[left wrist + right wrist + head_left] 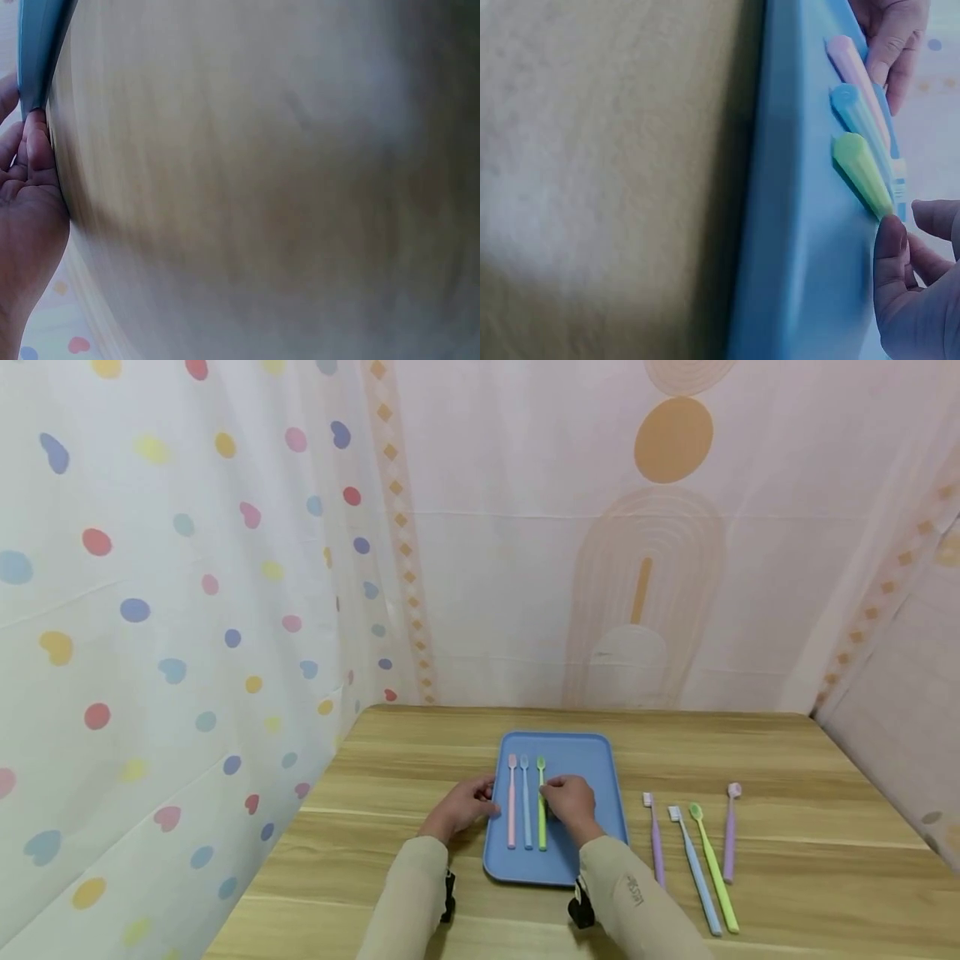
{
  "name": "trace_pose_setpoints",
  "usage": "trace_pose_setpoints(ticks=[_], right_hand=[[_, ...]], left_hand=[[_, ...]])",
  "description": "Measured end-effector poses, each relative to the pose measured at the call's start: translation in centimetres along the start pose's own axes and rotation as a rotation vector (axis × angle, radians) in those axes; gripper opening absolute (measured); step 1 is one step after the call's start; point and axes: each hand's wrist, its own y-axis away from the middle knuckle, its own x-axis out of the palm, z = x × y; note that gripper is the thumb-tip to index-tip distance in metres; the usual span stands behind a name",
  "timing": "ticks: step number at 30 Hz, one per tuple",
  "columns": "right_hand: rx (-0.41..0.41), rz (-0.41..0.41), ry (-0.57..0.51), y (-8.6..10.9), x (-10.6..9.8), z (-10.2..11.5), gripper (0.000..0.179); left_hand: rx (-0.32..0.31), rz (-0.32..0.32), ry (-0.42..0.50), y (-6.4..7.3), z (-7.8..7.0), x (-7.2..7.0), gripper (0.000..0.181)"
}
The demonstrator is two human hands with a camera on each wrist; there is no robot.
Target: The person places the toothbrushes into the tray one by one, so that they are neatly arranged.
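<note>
A blue rectangular tray (577,756) lies on the table with pink (512,814), light blue (527,818) and green (542,831) toothbrushes side by side in its left half, heads toward the far end. At the tray's left rim my left hand (460,807) grips the edge, thumb on one side and fingers on the other, as the left wrist view shows. My right hand (573,802) reaches over the tray and pinches the green toothbrush around its upper handle. In the right wrist view the thumb (890,251) covers part of that handle (861,169).
Right of the tray on the wooden table (405,743) lie a purple toothbrush (657,843), a blue one (699,877), a green one (717,877) and another purple one (731,843). Patterned curtains (495,568) hang behind and at the sides.
</note>
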Motion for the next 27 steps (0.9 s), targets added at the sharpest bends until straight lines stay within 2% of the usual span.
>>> trace_pose_setpoints(ticks=[14, 20, 27], right_hand=[[-0.007, 0.036, -0.064, 0.3, -2.0, 1.0, 0.027], [-0.019, 0.034, -0.136, 0.1, -2.8, 1.1, 0.025], [-0.021, 0.062, -0.201, -0.1, -4.8, 1.0, 0.026]], left_hand=[[0.006, 0.005, 0.016, -0.2, 0.5, 0.0, 0.061], [0.002, 0.002, 0.022, -0.2, 0.4, 0.1, 0.06], [-0.007, 0.003, 0.031, -0.1, 0.3, 0.0, 0.059]])
